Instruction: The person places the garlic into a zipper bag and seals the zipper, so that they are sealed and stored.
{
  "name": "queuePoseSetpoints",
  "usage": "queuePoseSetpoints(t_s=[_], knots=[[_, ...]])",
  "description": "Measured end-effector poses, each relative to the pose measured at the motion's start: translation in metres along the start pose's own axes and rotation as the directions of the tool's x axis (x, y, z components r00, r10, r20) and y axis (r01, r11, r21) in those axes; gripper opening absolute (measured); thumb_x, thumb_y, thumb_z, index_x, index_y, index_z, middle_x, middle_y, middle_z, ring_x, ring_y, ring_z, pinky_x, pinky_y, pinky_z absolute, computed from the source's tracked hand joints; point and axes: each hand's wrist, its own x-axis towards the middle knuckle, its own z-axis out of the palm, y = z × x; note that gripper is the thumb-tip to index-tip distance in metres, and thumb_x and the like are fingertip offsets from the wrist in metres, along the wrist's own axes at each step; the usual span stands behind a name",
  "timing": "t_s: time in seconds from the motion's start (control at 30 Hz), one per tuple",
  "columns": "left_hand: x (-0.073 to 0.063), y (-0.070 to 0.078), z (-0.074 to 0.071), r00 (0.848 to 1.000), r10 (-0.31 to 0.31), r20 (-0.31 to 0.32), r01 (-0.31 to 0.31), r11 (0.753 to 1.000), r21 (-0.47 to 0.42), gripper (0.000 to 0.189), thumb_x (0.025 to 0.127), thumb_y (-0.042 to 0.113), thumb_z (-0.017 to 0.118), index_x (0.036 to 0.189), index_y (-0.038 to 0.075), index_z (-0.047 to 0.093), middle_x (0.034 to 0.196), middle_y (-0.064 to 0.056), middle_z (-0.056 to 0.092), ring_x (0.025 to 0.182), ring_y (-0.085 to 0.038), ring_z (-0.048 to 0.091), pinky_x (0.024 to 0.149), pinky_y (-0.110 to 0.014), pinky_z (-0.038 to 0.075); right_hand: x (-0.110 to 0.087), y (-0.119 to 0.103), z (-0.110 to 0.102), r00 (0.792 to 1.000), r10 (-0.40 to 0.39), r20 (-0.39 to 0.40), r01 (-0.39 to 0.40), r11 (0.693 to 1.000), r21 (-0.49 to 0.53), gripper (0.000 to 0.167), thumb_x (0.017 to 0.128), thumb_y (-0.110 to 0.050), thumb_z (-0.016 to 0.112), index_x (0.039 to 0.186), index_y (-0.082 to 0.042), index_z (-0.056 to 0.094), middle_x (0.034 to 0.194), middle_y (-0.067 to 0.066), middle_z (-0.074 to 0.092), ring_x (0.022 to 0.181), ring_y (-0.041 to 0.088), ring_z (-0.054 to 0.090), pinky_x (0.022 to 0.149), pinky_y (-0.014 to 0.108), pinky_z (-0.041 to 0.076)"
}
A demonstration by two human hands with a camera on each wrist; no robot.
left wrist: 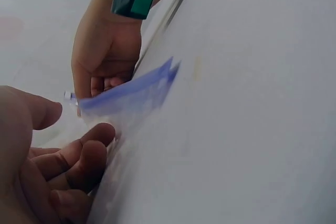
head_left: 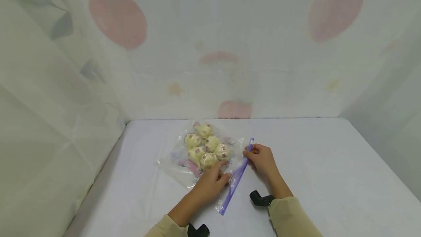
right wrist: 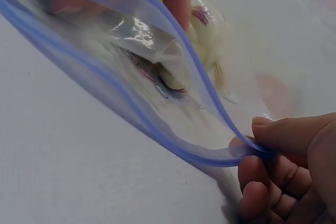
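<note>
A clear zip bag with a purple-blue zip strip lies on the white table. Inside are several pale yellow round pieces with dark purplish marks; their kind I cannot tell. At the far end of the strip, my right hand pinches the bag's edge between thumb and fingers. The bag's mouth gapes in the right wrist view. My left hand is over the near side of the bag, beside the yellow pieces. Its thumb and bent fingers stand apart in the left wrist view, pinching nothing visible.
The white tabletop extends on both sides of the bag. Behind it hangs a pale curtain with strawberry prints, and another curtain borders the left edge. Dark wrist devices sit by both sleeves.
</note>
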Motion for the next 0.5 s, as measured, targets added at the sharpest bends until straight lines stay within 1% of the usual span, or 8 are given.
queuePoseSetpoints(t_s=[0.07,0.13,0.33,0.5], knots=[[0.0017,-0.0019,-0.0014,1.0,-0.026,0.013,0.027,0.996,-0.089,0.057,0.1,0.036,0.056,0.148,0.01,0.039,0.073,0.006,0.067,0.058,-0.009,0.056,0.054,-0.026,0.048,0.0003,0.0002,-0.0005,1.0,0.016,-0.002,-0.016,0.999,0.031,0.019,0.087,-0.018,0.075,0.094,-0.001,0.068,0.062,0.0,0.064,0.05,0.012,0.052,0.045,0.023,0.044],[0.0034,-0.0035,-0.002,0.999,-0.035,0.02,0.038,0.987,-0.157,0.058,0.099,0.034,0.058,0.148,0.008,0.038,0.075,0.002,0.069,0.06,-0.01,0.058,0.055,-0.026,0.049,0.0008,0.0006,-0.0011,1.0,0.022,-0.004,-0.022,0.998,0.057,0.019,0.088,-0.017,0.074,0.097,-0.001,0.069,0.062,0.0,0.064,0.05,0.012,0.053,0.045,0.023,0.045],[0.0051,-0.0059,-0.0019,0.997,-0.077,0.015,0.078,0.96,-0.271,0.056,0.099,0.031,0.059,0.147,0.01,0.038,0.074,-0.004,0.07,0.057,-0.014,0.059,0.052,-0.028,0.05,-0.0005,0.0016,-0.0034,1.0,0.026,-0.004,-0.025,0.992,0.12,0.021,0.089,-0.014,0.073,0.101,0.003,0.068,0.062,0.0,0.064,0.05,0.012,0.054,0.046,0.021,0.046],[0.0063,-0.0048,-0.0051,0.992,-0.125,0.0,0.118,0.935,-0.334,0.061,0.099,0.029,0.059,0.15,0.014,0.03,0.076,-0.006,0.07,0.056,-0.017,0.062,0.049,-0.028,0.048,-0.0001,-0.0005,-0.0058,1.0,0.017,-0.026,-0.013,0.988,0.157,0.022,0.089,-0.011,0.072,0.104,0.004,0.067,0.062,0.002,0.063,0.05,0.013,0.052,0.047,0.021,0.044]])
